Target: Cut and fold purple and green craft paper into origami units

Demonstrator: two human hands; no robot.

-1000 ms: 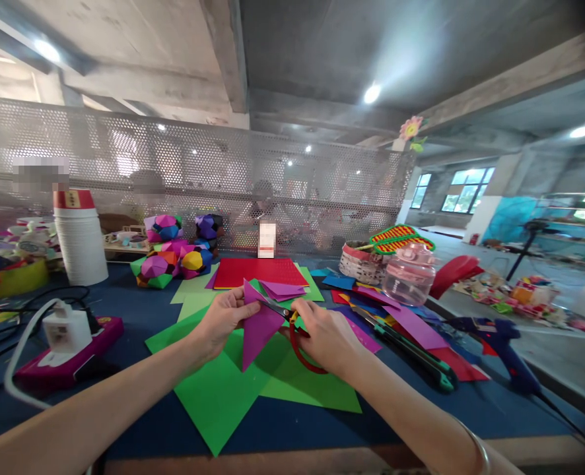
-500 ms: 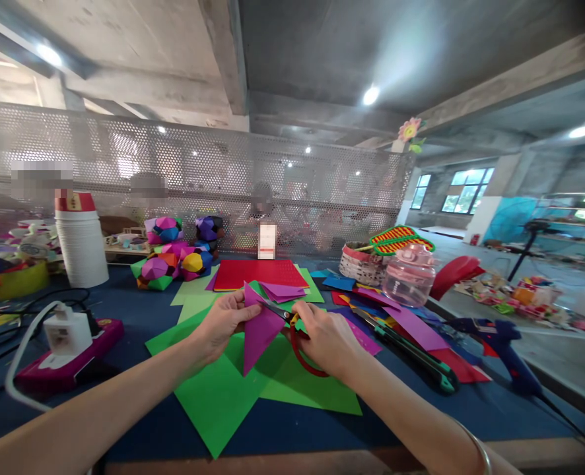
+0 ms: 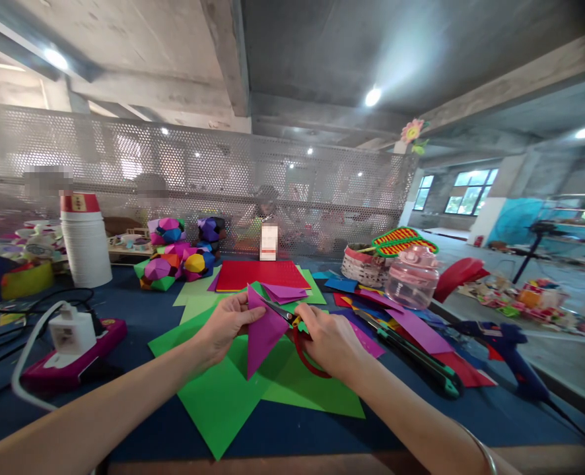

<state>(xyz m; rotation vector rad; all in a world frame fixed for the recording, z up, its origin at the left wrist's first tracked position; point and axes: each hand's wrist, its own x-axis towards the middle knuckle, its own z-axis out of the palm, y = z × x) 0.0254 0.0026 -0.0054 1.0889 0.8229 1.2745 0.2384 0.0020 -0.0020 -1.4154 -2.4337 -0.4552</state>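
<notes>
Pinched between the thumb and fingers of my left hand (image 3: 230, 326) is a purple sheet of paper (image 3: 267, 335), its pointed corner hanging down. My right hand (image 3: 325, 335) is closed round the red handles of a pair of scissors (image 3: 306, 359). The blades point left and lie at the paper's upper edge, close to my left thumb. Another folded purple piece (image 3: 285, 292) sits just behind. Underneath both hands, green paper sheets (image 3: 218, 409) overlap on the blue table (image 3: 148, 422). A red sheet stack (image 3: 257, 275) lies beyond them.
On the right are a utility knife (image 3: 411, 356), a glue gun (image 3: 505, 349), a clear bottle (image 3: 411, 280) and a woven basket (image 3: 359, 264). Stacked paper cups (image 3: 85, 251), colourful paper balls (image 3: 173, 254) and a purple power strip (image 3: 74, 363) with cables stand left. Behind rises a perforated metal screen (image 3: 213, 158).
The whole view has shifted slightly, so everything appears a little further right. Both hands, the purple paper and the scissors keep nearly the same arrangement.
</notes>
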